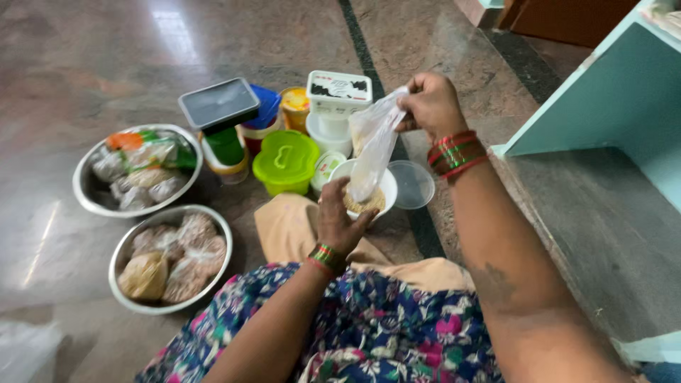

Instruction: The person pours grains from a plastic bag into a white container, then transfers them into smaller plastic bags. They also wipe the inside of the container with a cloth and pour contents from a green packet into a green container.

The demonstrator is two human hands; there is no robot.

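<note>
L hand (pixel 339 216) hides white tub (pixel 389 186) rim; bag (pixel 374 145) contents unclear.

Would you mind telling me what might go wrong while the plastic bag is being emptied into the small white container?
1. The right hand lifts the plastic bag high; its mouth sits at the rim of the white container, so grains could spill onto the floor.
2. The left hand alone steadies the container, which might tip.
3. The clear lid lies close by and could catch spillage.

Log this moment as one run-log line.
right hand: holds bag top | left hand: at bag bottom | bag: over white tub of grain | lid: beside tub
</note>
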